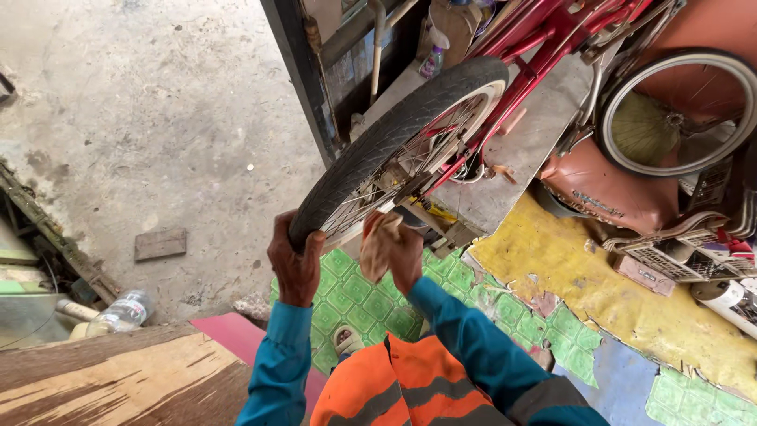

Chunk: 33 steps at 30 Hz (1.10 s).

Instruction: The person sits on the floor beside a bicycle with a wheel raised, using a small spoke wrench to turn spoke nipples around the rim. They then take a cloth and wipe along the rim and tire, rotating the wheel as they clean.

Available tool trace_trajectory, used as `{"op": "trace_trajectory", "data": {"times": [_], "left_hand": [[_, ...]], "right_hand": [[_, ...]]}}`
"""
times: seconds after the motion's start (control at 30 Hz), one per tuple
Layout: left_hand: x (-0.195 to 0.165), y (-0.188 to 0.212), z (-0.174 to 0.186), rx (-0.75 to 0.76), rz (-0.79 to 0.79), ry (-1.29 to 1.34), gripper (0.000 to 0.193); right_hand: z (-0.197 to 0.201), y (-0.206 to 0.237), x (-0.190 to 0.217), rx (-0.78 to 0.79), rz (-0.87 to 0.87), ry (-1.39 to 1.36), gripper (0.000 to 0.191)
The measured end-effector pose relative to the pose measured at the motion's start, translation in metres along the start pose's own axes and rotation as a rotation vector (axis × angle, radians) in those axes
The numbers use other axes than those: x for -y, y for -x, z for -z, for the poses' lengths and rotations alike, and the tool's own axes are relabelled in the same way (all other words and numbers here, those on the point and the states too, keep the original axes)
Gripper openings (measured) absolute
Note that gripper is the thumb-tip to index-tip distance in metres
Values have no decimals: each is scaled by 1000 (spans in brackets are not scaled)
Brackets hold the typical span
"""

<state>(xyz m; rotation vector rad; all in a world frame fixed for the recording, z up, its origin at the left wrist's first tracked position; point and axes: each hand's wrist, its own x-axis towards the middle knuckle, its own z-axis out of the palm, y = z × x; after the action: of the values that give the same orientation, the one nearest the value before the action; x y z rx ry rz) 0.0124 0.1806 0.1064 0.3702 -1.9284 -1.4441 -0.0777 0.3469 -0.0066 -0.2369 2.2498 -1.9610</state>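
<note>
**Asker:** Looking down from the head camera: where does the bicycle wheel [398, 150] sit relative to the two hands?

**Describer:** Straight ahead and above both. Black tyre, silver spokes, belonging to an upturned red bicycle frame [544, 47]. Long line of the wheel running diagonally, from lower left beside the hands up toward upper right. Lowest stretch of the tyre resting right at the hands.

**Asker:** Left hand doing what?

**Describer:** Left hand [296, 264] wrapped over the tyre's low end, fingers curled and clamped on the rubber, teal sleeve below.

**Asker:** And the right?

**Describer:** Right hand [402, 252] just beside, slightly right, raised toward the spokes and rim. Fingers closed around a crumpled tan rag [378, 241], pressed near the rim's inner side. Touching the metal or just short of it: cannot tell. Nearer the hub than the left hand, though both close together.

**Asker:** Anything else around?

**Describer:** Orange vest with grey stripes [402, 386] at bottom centre. Green patterned floor covering [355, 304] under the wheel, yellow patch [568, 268] to the right. Second wheel [678, 110] with a pale rim at upper right. Clear plastic bottle [122, 312] lying at lower left, wooden board [110, 379] beside it, bare concrete [142, 118] beyond.
</note>
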Motion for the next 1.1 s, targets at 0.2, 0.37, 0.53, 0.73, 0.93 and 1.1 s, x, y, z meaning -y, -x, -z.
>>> {"op": "trace_trajectory", "data": {"times": [0.2, 0.37, 0.53, 0.73, 0.93, 1.1], "left_hand": [[6, 0, 1, 14, 48, -119, 46], [-6, -4, -3, 13, 53, -113, 45], [-27, -17, -10, 3, -4, -225, 45], [-52, -29, -12, 84, -61, -233, 50], [-30, -17, -1, 15, -98, -73, 62], [-5, -6, -7, -40, 150, -81, 66]], "right_hand": [[-23, -33, -20, -42, -425, -901, 19], [-37, -27, -19, -85, -137, -623, 22], [-44, -20, 4, -104, -143, -415, 27], [-19, 1, 33, 72, 77, 124, 17], [-2, -9, 28, 60, 616, 218, 13], [-47, 8, 25, 249, 709, 425, 21]]}}
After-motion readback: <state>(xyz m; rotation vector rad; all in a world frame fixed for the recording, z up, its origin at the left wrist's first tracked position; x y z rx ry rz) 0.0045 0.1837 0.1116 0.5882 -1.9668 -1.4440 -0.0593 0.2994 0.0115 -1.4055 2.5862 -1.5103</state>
